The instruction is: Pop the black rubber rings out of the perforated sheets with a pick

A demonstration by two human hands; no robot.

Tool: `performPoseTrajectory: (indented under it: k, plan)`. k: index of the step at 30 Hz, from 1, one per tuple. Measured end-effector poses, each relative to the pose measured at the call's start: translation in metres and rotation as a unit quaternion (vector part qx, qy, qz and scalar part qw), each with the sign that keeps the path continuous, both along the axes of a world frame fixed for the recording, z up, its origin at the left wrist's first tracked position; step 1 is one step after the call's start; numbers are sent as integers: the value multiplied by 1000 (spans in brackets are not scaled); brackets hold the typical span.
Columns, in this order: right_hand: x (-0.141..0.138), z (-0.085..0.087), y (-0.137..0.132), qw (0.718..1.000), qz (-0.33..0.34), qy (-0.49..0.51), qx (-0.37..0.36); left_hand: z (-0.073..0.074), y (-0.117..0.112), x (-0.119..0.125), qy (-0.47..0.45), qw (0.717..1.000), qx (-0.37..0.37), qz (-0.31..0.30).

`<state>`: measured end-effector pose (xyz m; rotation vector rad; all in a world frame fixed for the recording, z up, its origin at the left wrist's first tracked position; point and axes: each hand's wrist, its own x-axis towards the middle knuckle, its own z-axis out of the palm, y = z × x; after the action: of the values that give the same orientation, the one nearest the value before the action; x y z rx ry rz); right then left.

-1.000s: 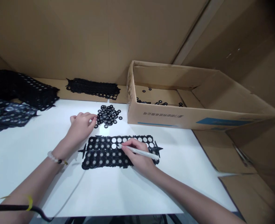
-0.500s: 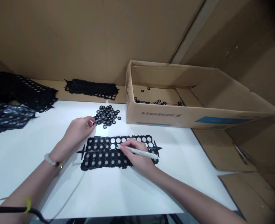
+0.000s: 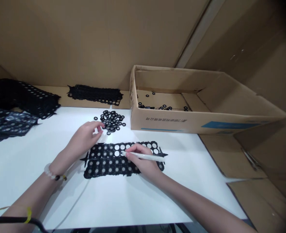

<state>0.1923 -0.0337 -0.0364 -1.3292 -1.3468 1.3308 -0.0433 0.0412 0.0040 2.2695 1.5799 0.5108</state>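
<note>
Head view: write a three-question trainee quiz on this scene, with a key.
1. Which one holds the white pen-shaped tool: a) left; b) right?
2. True or false: some small round black rings lie inside the open brown cardboard box.
3. Fill in: the left hand is at the edge of a loose ____ on the white tabletop.

Key:
1. b, the right hand.
2. True.
3. Pile of black rings.

This is looking like a workshop, perhaps in a factory: cardboard panels (image 3: 60, 42) are walling off a white tabletop (image 3: 123, 204), black sheets (image 3: 94, 93) are lying stacked at the back, loose black rings (image 3: 112, 120) are forming a pile, and an open carton (image 3: 167, 122) is holding more rings (image 3: 166, 107).
</note>
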Motion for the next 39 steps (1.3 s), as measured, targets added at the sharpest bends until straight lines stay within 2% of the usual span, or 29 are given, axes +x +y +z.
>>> performPoseTrajectory:
  k: [3,5,10,13,15,18,23,29,34,37,39]
  plan:
    - [2,3,3,998,-5,59,-28,-1,-9,7,18,991,-98,-86]
    - [3,6,5,994,-10,93,-47,-4,-13,10,40,985,-129,-108]
    - [9,9,8,983,-29,173,-61,-5,-15,13,75,976,-172,-110]
    - [13,8,8,975,-38,214,-48,0,-13,9,51,974,-189,-117]
    - [16,9,8,975,-42,217,-29,1,-11,5,29,967,-232,-99]
    - [18,12,9,976,-44,212,-5,1,-10,-1,8,952,-300,-67]
    - [19,15,11,980,-47,191,8,1,-13,-1,30,954,-283,-97]
    - [19,15,11,993,-29,116,12,7,-15,6,-46,949,-285,-126]
    - [16,19,7,998,10,55,17,1,-14,16,-146,921,-346,-108]
    - [14,21,4,999,15,5,43,-1,-16,21,-152,911,-361,-126]
    - [13,22,3,997,25,-26,75,-3,-18,24,-148,922,-334,-132]
